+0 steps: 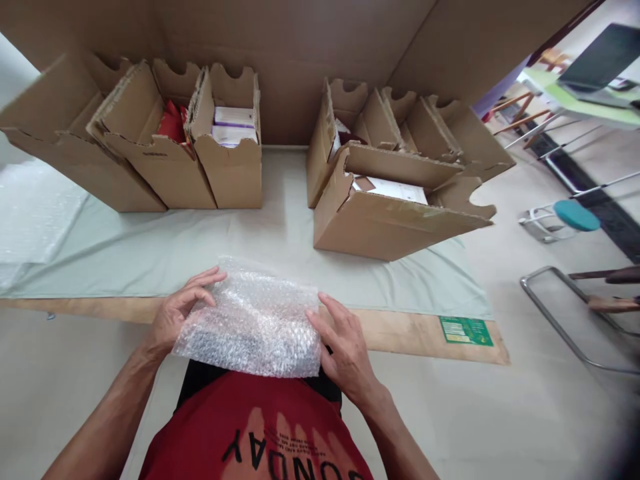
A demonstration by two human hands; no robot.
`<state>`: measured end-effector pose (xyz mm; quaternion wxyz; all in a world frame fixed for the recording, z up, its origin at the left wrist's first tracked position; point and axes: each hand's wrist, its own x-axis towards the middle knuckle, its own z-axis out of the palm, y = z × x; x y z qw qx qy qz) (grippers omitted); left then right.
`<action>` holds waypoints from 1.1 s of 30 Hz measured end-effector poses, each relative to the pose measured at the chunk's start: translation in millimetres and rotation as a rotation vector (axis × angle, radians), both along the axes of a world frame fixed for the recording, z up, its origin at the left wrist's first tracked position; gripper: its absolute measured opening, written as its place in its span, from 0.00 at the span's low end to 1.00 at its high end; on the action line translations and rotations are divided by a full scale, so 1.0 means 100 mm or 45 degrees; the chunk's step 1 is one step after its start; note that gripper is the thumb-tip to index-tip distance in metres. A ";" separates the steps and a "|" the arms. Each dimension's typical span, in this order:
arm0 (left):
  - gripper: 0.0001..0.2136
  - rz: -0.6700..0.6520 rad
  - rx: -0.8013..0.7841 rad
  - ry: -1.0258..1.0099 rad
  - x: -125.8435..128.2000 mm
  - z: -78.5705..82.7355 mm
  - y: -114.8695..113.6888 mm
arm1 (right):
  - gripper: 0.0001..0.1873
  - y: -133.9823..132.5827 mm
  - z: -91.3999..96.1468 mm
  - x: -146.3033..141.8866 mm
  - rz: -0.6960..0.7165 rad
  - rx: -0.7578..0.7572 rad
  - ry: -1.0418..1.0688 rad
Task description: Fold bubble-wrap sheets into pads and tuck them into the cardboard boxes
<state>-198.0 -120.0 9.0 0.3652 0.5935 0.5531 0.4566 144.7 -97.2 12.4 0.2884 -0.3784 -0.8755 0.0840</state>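
Note:
A clear sheet of bubble wrap (255,320) lies at the table's front edge, its near part hanging over my lap. The near half looks thicker or folded; whether anything is inside it I cannot tell. My left hand (183,310) grips the sheet's left edge, fingers curled over it and the thumb hidden. At the right edge, my right hand (345,343) holds the wrap between thumb and fingers. Beyond the wrap is the pale green cloth (285,233) that covers the table.
Several open cardboard bins stand behind: a left group, one with white and purple boxes (233,127), one with red packets (173,121); a right group, its front bin (360,230) holding a white box. More bubble wrap (35,213) lies far left. A teal stool (577,215) stands right.

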 end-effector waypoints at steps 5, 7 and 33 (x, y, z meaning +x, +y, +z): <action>0.13 0.061 -0.020 -0.142 0.08 0.32 0.30 | 0.22 0.37 0.08 -0.29 -0.085 -0.018 0.311; 0.13 0.095 0.036 -0.195 0.11 0.54 0.46 | 0.21 0.50 0.30 -0.33 -0.144 0.055 0.426; 0.12 0.005 -0.202 0.229 0.21 0.07 0.19 | 0.11 0.24 -0.06 0.00 -0.205 -0.653 0.382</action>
